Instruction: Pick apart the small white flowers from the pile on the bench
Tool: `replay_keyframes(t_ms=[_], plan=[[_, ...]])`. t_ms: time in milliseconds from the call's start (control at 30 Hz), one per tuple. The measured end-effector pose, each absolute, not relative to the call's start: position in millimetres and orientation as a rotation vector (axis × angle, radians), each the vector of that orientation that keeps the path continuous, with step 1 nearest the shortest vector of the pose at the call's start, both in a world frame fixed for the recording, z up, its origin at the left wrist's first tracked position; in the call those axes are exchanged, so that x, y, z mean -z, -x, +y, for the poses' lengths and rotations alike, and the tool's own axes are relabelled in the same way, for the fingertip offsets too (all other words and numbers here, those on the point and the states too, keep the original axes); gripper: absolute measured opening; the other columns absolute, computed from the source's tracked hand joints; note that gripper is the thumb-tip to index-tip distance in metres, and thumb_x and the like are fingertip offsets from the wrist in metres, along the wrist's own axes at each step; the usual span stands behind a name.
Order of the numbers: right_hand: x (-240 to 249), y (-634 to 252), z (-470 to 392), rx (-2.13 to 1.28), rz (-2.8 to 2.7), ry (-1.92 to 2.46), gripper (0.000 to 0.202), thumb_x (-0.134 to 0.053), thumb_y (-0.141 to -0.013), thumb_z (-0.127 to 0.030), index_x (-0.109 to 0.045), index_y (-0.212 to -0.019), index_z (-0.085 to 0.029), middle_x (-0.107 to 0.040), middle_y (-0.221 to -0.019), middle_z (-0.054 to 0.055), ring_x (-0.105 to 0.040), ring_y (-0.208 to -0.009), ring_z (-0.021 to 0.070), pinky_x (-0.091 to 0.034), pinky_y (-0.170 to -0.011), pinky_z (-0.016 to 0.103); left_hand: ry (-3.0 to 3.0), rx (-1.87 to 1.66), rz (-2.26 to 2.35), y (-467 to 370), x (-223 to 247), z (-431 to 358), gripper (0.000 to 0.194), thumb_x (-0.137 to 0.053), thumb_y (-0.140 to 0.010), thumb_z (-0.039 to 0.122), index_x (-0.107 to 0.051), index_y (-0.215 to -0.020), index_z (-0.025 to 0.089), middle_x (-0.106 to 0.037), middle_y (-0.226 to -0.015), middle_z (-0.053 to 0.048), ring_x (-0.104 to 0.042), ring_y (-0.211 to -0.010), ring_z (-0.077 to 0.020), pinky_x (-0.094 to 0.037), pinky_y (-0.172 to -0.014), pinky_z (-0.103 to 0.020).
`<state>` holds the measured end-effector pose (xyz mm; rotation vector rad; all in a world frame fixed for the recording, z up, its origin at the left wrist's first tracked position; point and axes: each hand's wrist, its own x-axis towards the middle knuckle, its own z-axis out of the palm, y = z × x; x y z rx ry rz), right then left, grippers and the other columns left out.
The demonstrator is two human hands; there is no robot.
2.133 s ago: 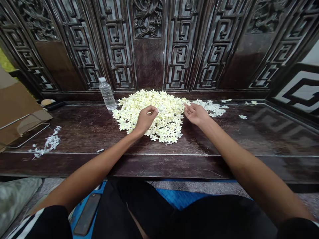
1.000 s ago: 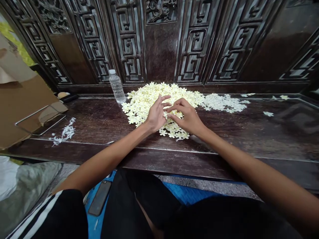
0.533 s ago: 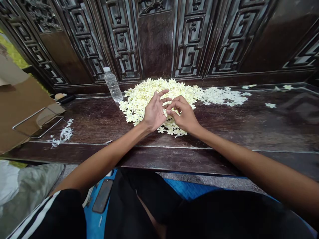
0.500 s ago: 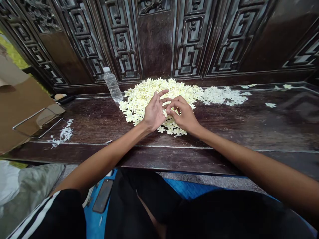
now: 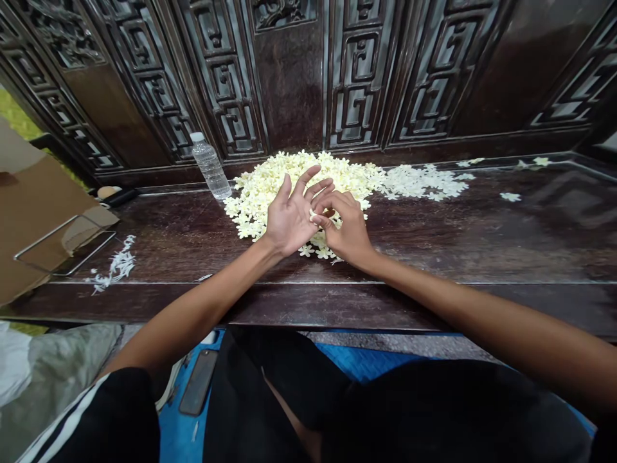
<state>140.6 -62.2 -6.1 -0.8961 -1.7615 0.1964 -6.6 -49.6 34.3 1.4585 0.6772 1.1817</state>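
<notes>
My left hand (image 5: 293,218) is open above the front of a flower heap, palm up with its fingers spread. My right hand (image 5: 347,226) is closed in a pinch over the left palm. Between its thumb and fingertip shows a small pale flower (image 5: 312,215), partly hidden by the fingers and close against the left palm. Behind and beneath both hands lies the wide heap of cream-yellow flowers (image 5: 270,183) on a dark wooden bench (image 5: 434,251). A few single blossoms (image 5: 322,253) lie at the heap's near edge.
Left of the heap stands a clear water bottle (image 5: 212,168). Whiter flowers (image 5: 424,182) spread to the right. Thin white scraps (image 5: 118,265) lie at left near a cardboard box (image 5: 43,212) and a metal wire frame (image 5: 67,225). A phone (image 5: 198,382) rests below on blue matting (image 5: 180,437).
My left hand's fingers are spread a little wider. The right pinch has shifted slightly, staying at the left palm. The whole view has moved a little, so the bench things sit further left.
</notes>
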Motion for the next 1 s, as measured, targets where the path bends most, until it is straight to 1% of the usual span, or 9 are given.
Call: replay_keyframes(t_ms=[167,267,333,433,567,733,800,867,1000], plan=[[-1,-147,-56,-0.110,-1.754,0.893,0.039,-0.057,-0.102,-0.061,-0.059,-0.085,-0.026,-0.072,-0.095,0.006,-0.059,-0.099,0.0305,-0.039,-0.092,0.048,-1.432,-1.225,0.633,2,-30,-47,0.058,-0.023,-0.108,0.064,-0.060,-0.129,0.025,-0.066,-0.117,-0.014,-0.065,-0.109,-0.0255,-0.056,-0.072,-0.034],[-8,-156,-50,-0.115,-1.707,0.905,0.042,-0.058,-0.100,-0.065,-0.058,-0.084,-0.026,-0.071,-0.092,0.006,-0.058,-0.095,0.0298,-0.040,-0.090,0.046,-1.546,-1.252,0.646,0,-22,-42,0.036,-0.044,-0.107,0.056,-0.059,-0.117,0.026,-0.063,-0.113,-0.011,-0.062,-0.103,-0.0219,-0.057,-0.078,-0.034],[-12,-161,-47,-0.146,-1.680,0.922,0.044,-0.061,-0.097,-0.068,-0.058,-0.082,-0.026,-0.068,-0.088,0.006,-0.057,-0.090,0.0283,-0.042,-0.088,0.045,-1.665,-1.293,0.691,0,-18,-39,0.029,-0.058,-0.102,0.053,-0.058,-0.105,0.025,-0.059,-0.107,-0.008,-0.058,-0.096,-0.0189,-0.055,-0.076,-0.031],[-15,-165,-46,-0.225,-1.650,0.934,0.046,-0.064,-0.096,-0.068,-0.058,-0.080,-0.026,-0.066,-0.085,0.005,-0.057,-0.085,0.0261,-0.044,-0.082,0.042,-1.812,-1.294,0.721,2,-16,-39,0.034,-0.065,-0.098,0.055,-0.056,-0.095,0.023,-0.056,-0.096,-0.005,-0.054,-0.086,-0.0163,-0.049,-0.070,-0.029],[-16,-165,-47,-0.326,-1.639,0.932,0.044,-0.066,-0.095,-0.065,-0.058,-0.078,-0.025,-0.065,-0.082,0.004,-0.058,-0.081,0.0243,-0.045,-0.079,0.040,-1.893,-1.271,0.716,4,-18,-40,0.037,-0.068,-0.095,0.058,-0.057,-0.095,0.023,-0.058,-0.094,-0.004,-0.056,-0.086,-0.0163,-0.047,-0.069,-0.029],[-19,-165,-50,-0.406,-1.641,0.892,0.032,-0.067,-0.097,-0.047,-0.058,-0.076,-0.024,-0.062,-0.078,0.003,-0.056,-0.077,0.0214,-0.046,-0.076,0.038,-1.939,-1.239,0.735,7,-18,-37,0.041,-0.061,-0.099,0.062,-0.060,-0.094,0.021,-0.060,-0.084,-0.003,-0.057,-0.077,-0.0151,-0.047,-0.069,-0.030],[-20,-165,-50,-0.402,-1.647,0.887,0.030,-0.067,-0.097,-0.043,-0.058,-0.076,-0.024,-0.061,-0.078,0.003,-0.056,-0.077,0.0210,-0.045,-0.076,0.038,-1.936,-1.241,0.727,7,-18,-35,0.042,-0.060,-0.099,0.063,-0.060,-0.094,0.021,-0.060,-0.081,-0.003,-0.057,-0.073,-0.0143,-0.047,-0.068,-0.030],[-20,-165,-51,-0.425,-1.659,0.881,0.032,-0.066,-0.097,-0.047,-0.057,-0.077,-0.024,-0.061,-0.078,0.003,-0.055,-0.077,0.0209,-0.046,-0.076,0.038,-1.906,-1.234,0.705,7,-18,-34,0.044,-0.061,-0.097,0.065,-0.059,-0.093,0.021,-0.060,-0.080,-0.002,-0.057,-0.072,-0.0138,-0.048,-0.067,-0.029],[-20,-166,-50,-0.561,-1.661,0.810,0.043,-0.068,-0.094,-0.062,-0.059,-0.077,-0.024,-0.060,-0.078,0.003,-0.054,-0.076,0.0202,-0.046,-0.076,0.037,-1.836,-1.229,0.631,7,-16,-33,0.045,-0.066,-0.094,0.065,-0.058,-0.091,0.021,-0.059,-0.075,0.000,-0.057,-0.068,-0.0122,-0.049,-0.064,-0.028]])
